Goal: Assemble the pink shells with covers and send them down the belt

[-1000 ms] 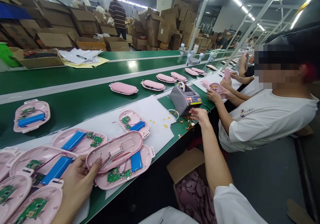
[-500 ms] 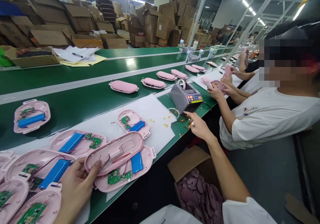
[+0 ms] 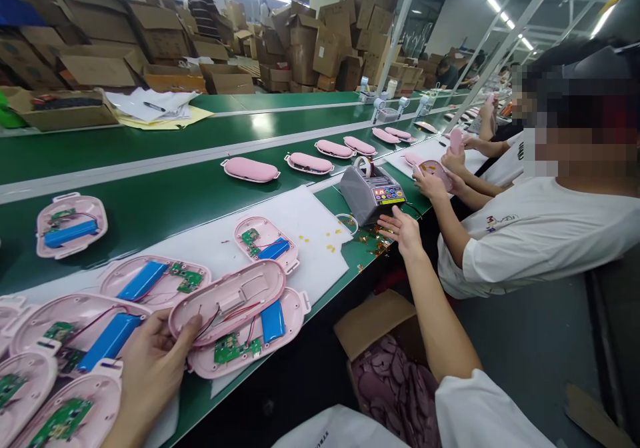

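My left hand is closed on the rim of a pink plastic shell, tilted with its hollow side up and thin wires inside. Under it lies a matching pink housing with a green circuit board and a blue battery. My right hand is open with fingers stretched, at the front of a grey tape dispenser with a lit button panel. Small amber tape bits lie beside that hand. Another open housing rests just beyond the held shell.
Several open housings with boards and batteries crowd the left, one housing being on the green belt. Closed pink cases line the belt. A co-worker sits at right. A carton of pinkish parts stands below the table edge.
My right hand has shifted slightly right and up along the dispenser's front, its fingers opening out. The housing on the belt at left has moved a little right. My left hand keeps its hold.
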{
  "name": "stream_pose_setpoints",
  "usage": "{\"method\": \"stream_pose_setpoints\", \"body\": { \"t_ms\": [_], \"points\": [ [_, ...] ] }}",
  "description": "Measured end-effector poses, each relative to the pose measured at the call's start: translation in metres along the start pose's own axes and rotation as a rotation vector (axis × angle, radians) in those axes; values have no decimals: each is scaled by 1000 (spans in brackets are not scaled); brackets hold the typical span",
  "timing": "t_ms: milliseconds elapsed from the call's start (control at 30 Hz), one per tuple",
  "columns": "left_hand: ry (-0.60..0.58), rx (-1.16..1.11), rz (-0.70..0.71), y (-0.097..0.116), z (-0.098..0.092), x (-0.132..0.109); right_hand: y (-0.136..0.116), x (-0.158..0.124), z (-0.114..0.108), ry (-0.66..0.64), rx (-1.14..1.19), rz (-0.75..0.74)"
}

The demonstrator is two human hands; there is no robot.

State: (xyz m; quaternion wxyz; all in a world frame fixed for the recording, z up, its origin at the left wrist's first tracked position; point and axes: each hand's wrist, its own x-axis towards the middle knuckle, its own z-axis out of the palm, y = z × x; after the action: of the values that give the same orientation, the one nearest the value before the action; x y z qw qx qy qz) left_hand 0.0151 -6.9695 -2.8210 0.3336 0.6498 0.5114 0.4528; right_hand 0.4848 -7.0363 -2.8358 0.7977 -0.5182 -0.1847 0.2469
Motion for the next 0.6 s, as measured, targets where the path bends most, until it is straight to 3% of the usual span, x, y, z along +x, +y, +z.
{"method": "stream_pose_setpoints", "body": {
  "t_ms": [167, 267, 333, 433, 533, 600],
  "points": [
    [-28, -44, 1, -1, 0, -3, -1, -6, 3, 106, 52, -61],
    [-43, -61, 26, 1, 0, -13, -2, -38, 5, 126, 54, -127],
    [-78, -151, 21, 4, 2, -18, -5, -70, 16, 40, 36, -205],
    [-140, -324, -6, 7, 4, -22, -15, -128, 56, -381, -116, -389],
    [-167, -427, -19, 8, 6, -25, -24, -179, 117, -929, -372, -624],
    [-189, -470, -15, 8, 7, -26, -21, -197, 158, -1193, -553, -802]
  ]
}}
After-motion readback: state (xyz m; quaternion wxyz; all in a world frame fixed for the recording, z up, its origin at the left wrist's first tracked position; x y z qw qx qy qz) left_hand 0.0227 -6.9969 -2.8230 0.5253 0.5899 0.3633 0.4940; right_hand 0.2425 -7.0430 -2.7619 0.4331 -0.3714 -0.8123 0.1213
